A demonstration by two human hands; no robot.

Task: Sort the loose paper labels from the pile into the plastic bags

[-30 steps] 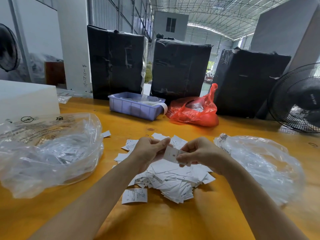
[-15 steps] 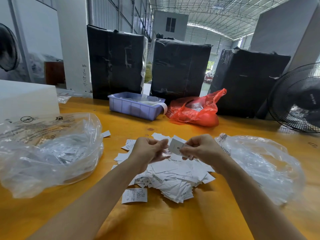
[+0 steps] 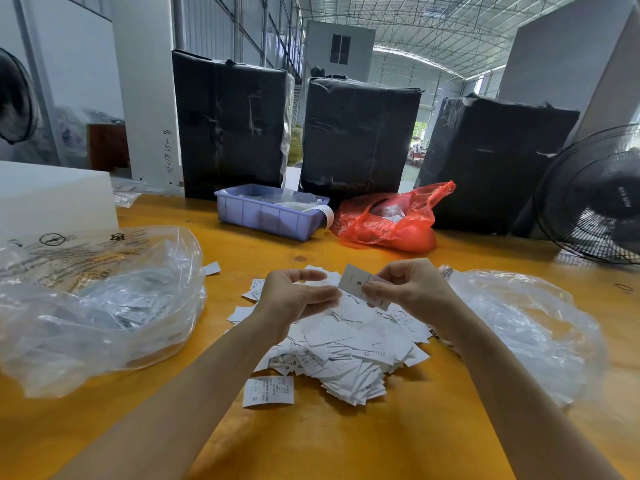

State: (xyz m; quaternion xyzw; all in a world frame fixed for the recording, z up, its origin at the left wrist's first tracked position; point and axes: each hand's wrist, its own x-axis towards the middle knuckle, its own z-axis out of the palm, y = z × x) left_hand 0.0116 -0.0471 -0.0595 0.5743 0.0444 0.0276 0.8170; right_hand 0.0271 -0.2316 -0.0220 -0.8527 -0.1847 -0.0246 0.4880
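Right hand (image 3: 412,292) pinching an S label (image 3: 356,284) above the pile (image 3: 346,341), left hand (image 3: 294,299) loosely open, empty—I'd read the size first, then bag it.

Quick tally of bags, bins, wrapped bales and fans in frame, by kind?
Clear plastic bags: 2, left clear bag and right clear bag
Red plastic bag: 1
Blue bin: 1
Black wrapped bales: 3, left bale, middle bale, right bale
Fans: 2, left fan and right fan, both cut off by the frame edge
Total: 9
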